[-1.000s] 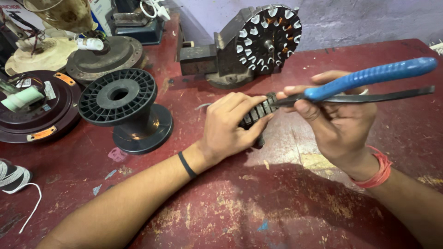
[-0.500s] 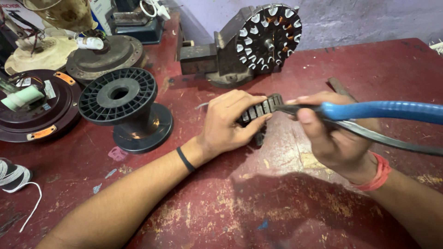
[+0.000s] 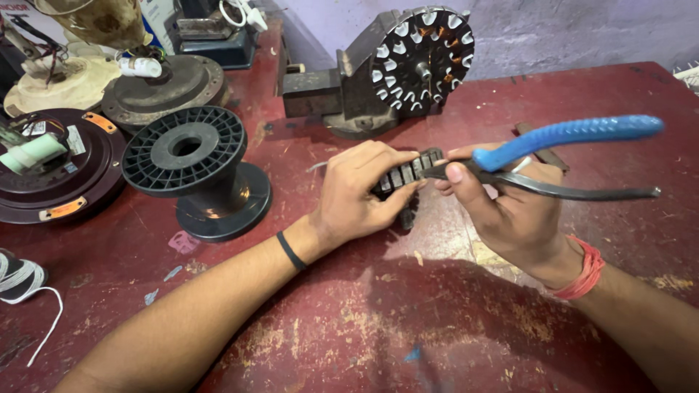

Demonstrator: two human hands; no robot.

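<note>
My left hand [image 3: 360,193] grips a dark slotted stator core [image 3: 408,175] that stands on edge on the worn red table [image 3: 349,327]. My right hand [image 3: 502,211] holds pliers [image 3: 564,156] with one blue-sleeved handle and one bare metal handle. The plier jaws meet the top of the core beside my left fingertips. Most of the core is hidden under my left hand.
An empty black plastic spool [image 3: 196,171] stands left of my hands. A second stator with copper windings [image 3: 422,58] sits clamped in a vise [image 3: 328,91] at the back. Round motor covers [image 3: 51,171] and white cord [image 3: 25,287] lie at the left.
The plier handles swung down and then back up, ending at a shallower upward tilt. My left hand has stayed on the core.
</note>
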